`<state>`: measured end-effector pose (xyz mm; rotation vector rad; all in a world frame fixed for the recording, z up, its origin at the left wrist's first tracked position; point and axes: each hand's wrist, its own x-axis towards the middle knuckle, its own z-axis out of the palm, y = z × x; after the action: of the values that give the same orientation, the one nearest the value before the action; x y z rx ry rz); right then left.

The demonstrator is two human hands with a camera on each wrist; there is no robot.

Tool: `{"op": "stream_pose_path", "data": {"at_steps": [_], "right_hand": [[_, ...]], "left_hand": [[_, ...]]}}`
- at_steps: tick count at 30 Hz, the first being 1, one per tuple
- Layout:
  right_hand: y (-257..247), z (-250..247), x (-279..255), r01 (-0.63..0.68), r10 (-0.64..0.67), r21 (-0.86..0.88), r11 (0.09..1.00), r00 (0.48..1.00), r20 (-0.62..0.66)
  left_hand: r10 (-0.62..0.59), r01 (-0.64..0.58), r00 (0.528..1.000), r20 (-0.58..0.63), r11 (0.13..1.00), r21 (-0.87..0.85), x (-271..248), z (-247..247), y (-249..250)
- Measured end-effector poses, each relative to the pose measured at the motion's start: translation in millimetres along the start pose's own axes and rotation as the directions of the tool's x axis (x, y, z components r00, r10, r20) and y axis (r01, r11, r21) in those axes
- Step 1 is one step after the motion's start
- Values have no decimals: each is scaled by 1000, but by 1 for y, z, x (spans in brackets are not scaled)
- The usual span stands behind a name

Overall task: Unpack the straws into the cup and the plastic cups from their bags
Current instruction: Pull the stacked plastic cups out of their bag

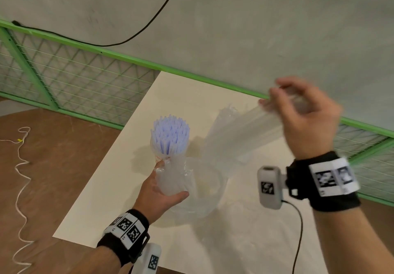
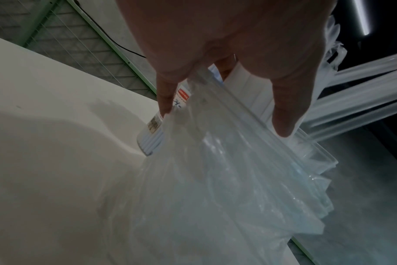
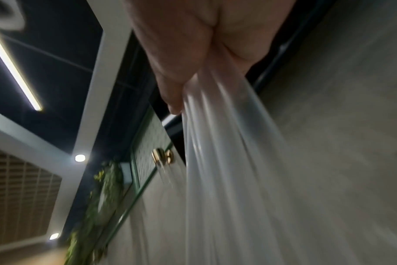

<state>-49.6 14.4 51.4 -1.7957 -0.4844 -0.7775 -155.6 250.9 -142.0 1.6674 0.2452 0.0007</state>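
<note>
Overhead, my right hand is blurring as it lifts a clear plastic bag above the white table; how many fingers are closing on the film is hard to make out, and the right wrist view is smearing everything below the knuckles into pale streaks. What is showing there is my thumb and fingers pinching the bag's gathered upper end, the rest hanging down and away toward the table. My left hand is gripping a second, crumpled clear bag low over the table, thumb on one side, fingers curled round the other. Whether plastic cups are sitting inside that bag I cannot tell, since the film is hiding its contents. Just beyond my left fingertips, the cup is standing upright on the table, packed with pale blue-white straws. In the left wrist view, a labelled white packet is lying partly hidden under the crumpled bag.
</note>
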Motion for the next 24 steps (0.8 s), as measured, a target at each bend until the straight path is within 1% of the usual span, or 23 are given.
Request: {"op": "stream_pose_path", "data": {"at_steps": [2, 3, 5, 6, 8, 11, 12, 13, 15, 16, 18, 21, 23, 24], "right_hand": [[-9, -14, 24, 27, -24, 27, 999, 994, -109], [-9, -20, 33, 35, -34, 10, 999, 990, -135], [1, -24, 44, 21, -29, -58, 998, 991, -131], [10, -24, 47, -6, -3, -89, 996, 995, -98], [36, -17, 45, -71, 74, -139, 988, 997, 11], [72, 0, 32, -122, 161, -192, 974, 967, 200], [80, 6, 25, -109, 164, -218, 970, 953, 256], [86, 11, 18, -65, 145, -256, 965, 941, 307], [97, 19, 5, 80, 67, -339, 937, 915, 399], [102, 22, -2, 140, 41, -364, 921, 893, 449], [116, 25, -15, 214, 57, -402, 890, 824, 563], [135, 27, -29, 328, 114, -448, 832, 688, 716], [142, 25, -34, 411, 149, -465, 784, 602, 784], [143, 23, -34, 437, 179, -479, 761, 568, 803]], "left_hand": [[-10, 10, 1000, -4, 1000, 3, 0, 0, 0], [-18, 18, 1000, -4, 1000, -1, -1, 0, 1], [-13, 13, 1000, 0, 1000, -9, -1, 0, 3], [-10, 11, 1000, 4, 1000, -8, -2, 0, 4], [-20, 20, 1000, 4, 1000, -16, -2, 0, 5], [-31, 31, 1000, 5, 999, -24, -1, -1, 4], [-33, 34, 999, 4, 999, -24, -1, -1, 4], [-35, 35, 999, 3, 999, -24, -1, -1, 5], [-29, 29, 1000, 3, 999, -24, -1, -1, 6], [-26, 27, 1000, 3, 999, -27, -1, 0, 6], [-26, 26, 1000, -4, 999, -38, -1, -1, 7], [-27, 27, 1000, -7, 999, -20, -2, -1, 8], [-26, 26, 1000, -17, 1000, -13, -2, -2, 9], [-25, 25, 1000, -16, 1000, -15, -2, -1, 10]]}}
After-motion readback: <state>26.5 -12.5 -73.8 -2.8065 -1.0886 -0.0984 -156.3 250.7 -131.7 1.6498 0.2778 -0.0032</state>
